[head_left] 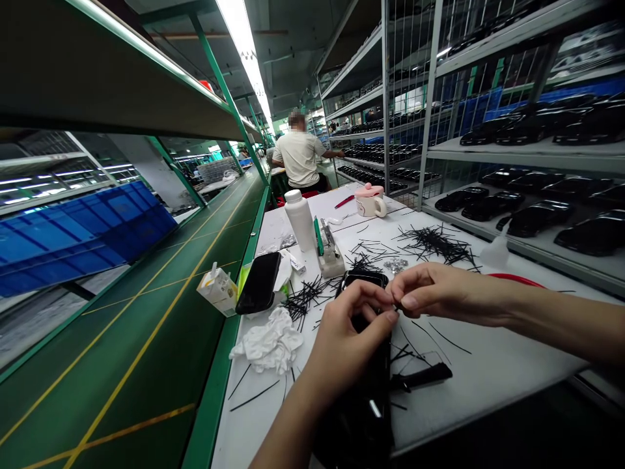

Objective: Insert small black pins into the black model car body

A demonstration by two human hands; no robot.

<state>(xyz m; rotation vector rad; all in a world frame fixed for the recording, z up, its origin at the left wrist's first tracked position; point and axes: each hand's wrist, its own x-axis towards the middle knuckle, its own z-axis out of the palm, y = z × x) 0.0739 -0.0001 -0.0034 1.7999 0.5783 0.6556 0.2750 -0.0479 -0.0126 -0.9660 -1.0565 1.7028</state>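
Left hand [349, 332]: fingers curled, fingertips pinched at a small black piece, resting over the glossy black car shell [364, 365].
Right hand [439, 296]: thumb and forefinger pinched at the same small piece, fingertips meeting the left's; what exactly is gripped is too small to tell.
Car shell: lies on the white counter [488, 371], lengthwise toward the near edge, under the left hand.
Black strips [430, 244]: scattered in heaps across the counter beyond the hands.
Phone [258, 283]: left of the strips, near a crumpled white cloth [268, 342].
White bottle [300, 218]: upright, farther back.
Mug [371, 202]: behind the strips.
Person [300, 156]: seated far down the line, back turned.
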